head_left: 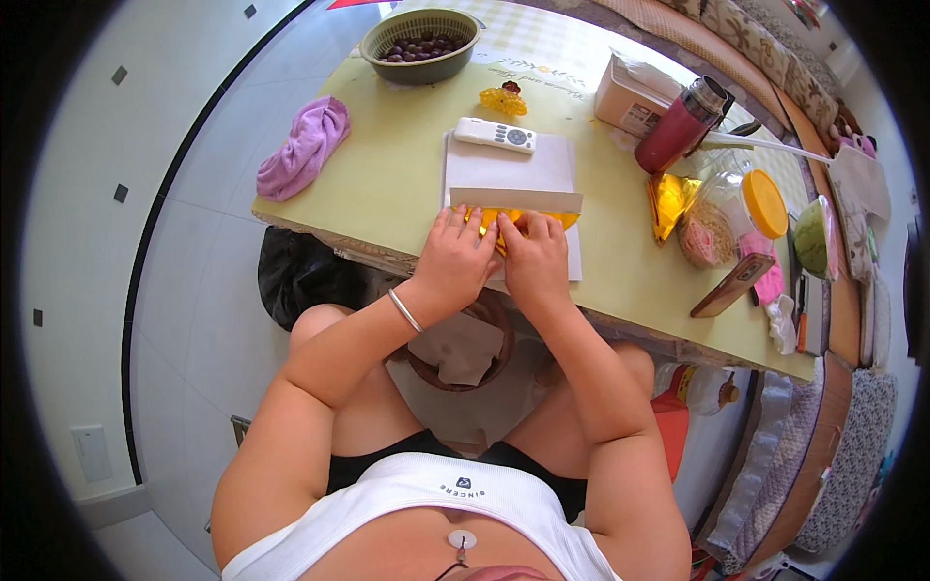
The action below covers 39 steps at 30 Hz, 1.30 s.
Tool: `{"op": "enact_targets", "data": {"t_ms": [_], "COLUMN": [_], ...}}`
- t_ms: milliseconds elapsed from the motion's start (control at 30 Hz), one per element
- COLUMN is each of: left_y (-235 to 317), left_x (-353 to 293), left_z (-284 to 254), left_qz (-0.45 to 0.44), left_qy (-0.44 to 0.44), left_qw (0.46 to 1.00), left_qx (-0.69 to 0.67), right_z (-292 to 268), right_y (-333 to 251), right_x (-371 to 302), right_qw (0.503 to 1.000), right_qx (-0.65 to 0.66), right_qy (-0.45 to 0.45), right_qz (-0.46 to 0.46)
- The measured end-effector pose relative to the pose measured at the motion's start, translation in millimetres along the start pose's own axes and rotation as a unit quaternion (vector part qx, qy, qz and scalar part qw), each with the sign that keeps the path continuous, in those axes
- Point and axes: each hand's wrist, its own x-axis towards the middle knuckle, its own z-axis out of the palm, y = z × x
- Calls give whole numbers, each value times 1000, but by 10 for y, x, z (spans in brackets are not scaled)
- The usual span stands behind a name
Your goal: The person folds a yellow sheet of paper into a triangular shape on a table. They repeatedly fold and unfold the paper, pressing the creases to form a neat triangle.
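Centre frame: we see left fingers (pixel 469 224) spread flat, right fingers (pixel 532 229) curled, hold unclear, on shiny gold foil sheet (pixel 570 220); looks part-folded, unfinished.

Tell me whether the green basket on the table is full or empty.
Partly full: the green basket holds dark round fruits, its inner wall showing above them.

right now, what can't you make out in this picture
Head view:
- Gold foil: its full outline is partly covered by the left hand and right hand; whether the right fingertips pinch it is hidden too.
- Phone: its screen is turned away.
- Bin: its bottom lies hidden under pale paper.
- Red thing: cut off by the upper edge, so its kind is unclear.
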Motion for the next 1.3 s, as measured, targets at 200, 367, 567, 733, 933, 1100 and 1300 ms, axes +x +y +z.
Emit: {"op": "enact_targets", "data": {"t_ms": [200, 367, 567, 733, 933, 1100, 1300], "left_y": [-52, -40, -108, -146, -195, -113, -127], "left_x": [-9, 32, 154, 316, 469, 540, 258], "left_z": [-91, -254, -58, 16, -21, -109, 273], "left_qz": [25, 45, -35, -37, -58, -2, 43], "left_qy": [-35, -50, 18, 87, 56, -134, -6], "left_qw": [999, 998, 996, 994, 993, 986, 993], "left_qx": [-23, -15, -83, -53, -88, -95, -110], "right_z": [-99, -373, -354, -368, -482, -555, -423], "right_y": [62, 237, 476, 433, 353, 408, 450], "right_x": [17, 118, 136, 174, 297, 314, 7], "right_qw": [991, 972, 995, 1000, 998, 978, 974], "right_qx": [116, 195, 96, 10, -51, -97, -75], "right_qy": [6, 26, -19, 1, -42, -175, -196], "right_qz": [60, 129, 4, -27, -14, -51, -91]}}
